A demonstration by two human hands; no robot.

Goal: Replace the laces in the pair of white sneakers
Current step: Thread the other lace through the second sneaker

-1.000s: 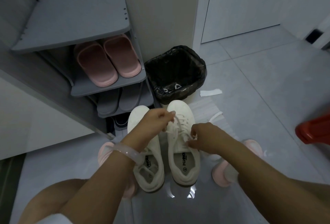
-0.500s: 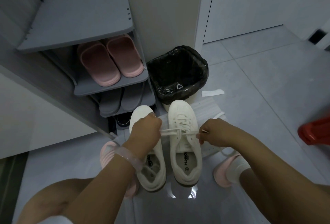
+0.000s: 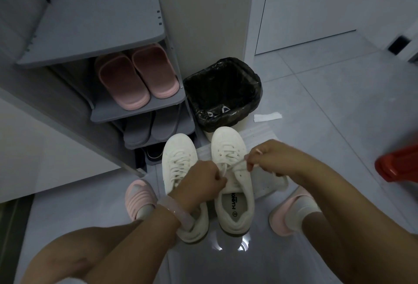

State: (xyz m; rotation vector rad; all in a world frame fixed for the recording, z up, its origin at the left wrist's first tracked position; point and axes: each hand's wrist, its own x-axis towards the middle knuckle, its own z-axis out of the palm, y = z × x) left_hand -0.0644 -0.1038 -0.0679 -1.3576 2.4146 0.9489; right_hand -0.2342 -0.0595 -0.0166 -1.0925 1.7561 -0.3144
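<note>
Two white sneakers stand side by side on the floor, toes pointing away from me. The left sneaker (image 3: 179,161) is laced. Over the right sneaker (image 3: 228,148) a white lace (image 3: 235,166) runs taut between my hands. My left hand (image 3: 201,182) pinches one end of it above the tongue. My right hand (image 3: 269,157) pinches the other end just right of the shoe. The lower eyelets of the right sneaker are hidden behind my hands.
A grey shoe rack (image 3: 101,23) with pink slippers (image 3: 138,78) stands at the left. A bin with a black liner (image 3: 222,93) sits beyond the sneakers. A white paper strip (image 3: 268,116) lies on the tiles. A red object (image 3: 398,164) is at the right edge. My feet wear pink slippers (image 3: 140,195).
My left hand has come down and toward the right sneaker's tongue. My right hand has lifted slightly up and right, keeping the lace taut at a slant.
</note>
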